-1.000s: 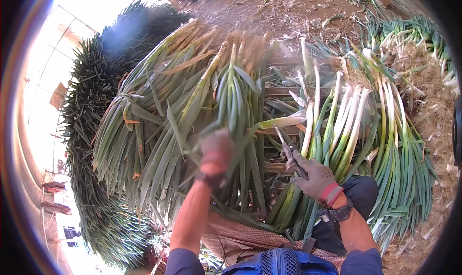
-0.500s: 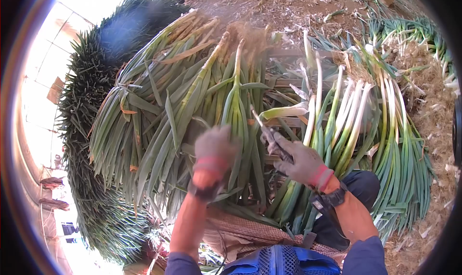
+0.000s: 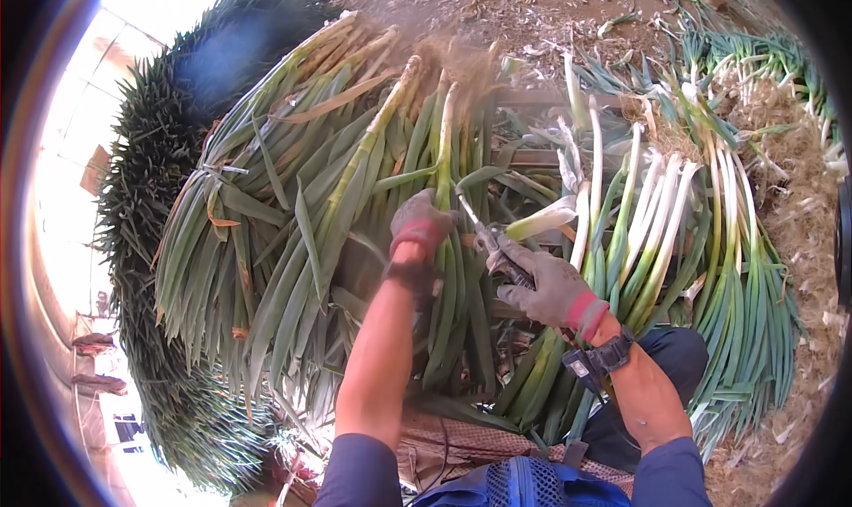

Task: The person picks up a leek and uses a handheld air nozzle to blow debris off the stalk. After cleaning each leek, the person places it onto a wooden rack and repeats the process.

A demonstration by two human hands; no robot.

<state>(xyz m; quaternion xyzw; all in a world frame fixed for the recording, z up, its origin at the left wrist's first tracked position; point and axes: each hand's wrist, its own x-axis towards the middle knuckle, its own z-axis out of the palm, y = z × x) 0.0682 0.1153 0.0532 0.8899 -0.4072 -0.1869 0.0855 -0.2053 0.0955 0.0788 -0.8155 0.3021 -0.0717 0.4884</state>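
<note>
My left hand [image 3: 421, 218], in a grey glove, is closed on an untrimmed green onion [image 3: 446, 134] where its stem fans into leaves. The root end of the onion points away from me. My right hand [image 3: 552, 287], gloved the same way, is wrapped round the dark handle of an air blow gun [image 3: 484, 227]. Its thin metal nozzle points up and left, close to the onion held on the left. The fingers partly hide the tool's body. Beyond the nozzle lies a single onion with a pale, peeling base [image 3: 543, 219].
Untrimmed green onions [image 3: 266, 152] are heaped on the left, before a tall dark-green stack [image 3: 146, 267]. Clean white-stemmed onions [image 3: 657, 214] lie on the right, beside another bunch [image 3: 737, 267]. Peelings [image 3: 781, 179] cover the ground at far right. A patterned cloth [image 3: 470, 445] lies near my lap.
My left hand has moved up and right from above the leaves onto the onion's stem. My right hand has shifted only slightly, still holding the blow gun.
</note>
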